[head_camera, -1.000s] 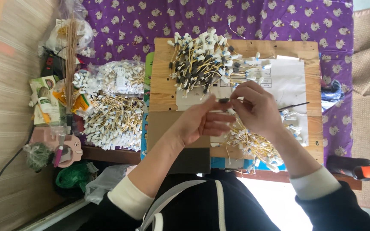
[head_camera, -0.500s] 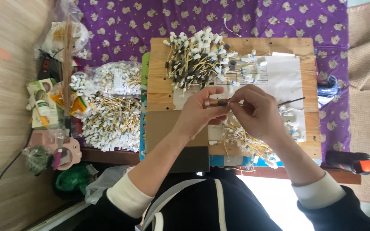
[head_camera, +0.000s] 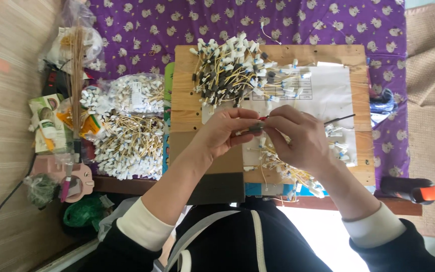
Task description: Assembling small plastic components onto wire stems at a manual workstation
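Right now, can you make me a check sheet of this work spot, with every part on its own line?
Surface: wooden board on a purple patterned cloth; a white paper sheet lies on the board.
Job's things: small wire piece pinched between both hands; pile of yellow wires with white and dark ends at the top; smaller pile under the right hand.
Clutter: bags of similar wires to the left, small boxes, an orange-tipped tool.
Grip: left hand and right hand both closed on the wire piece.
Cables: a dark cord on the floor.
Surroundings: woven mat, beige rug.
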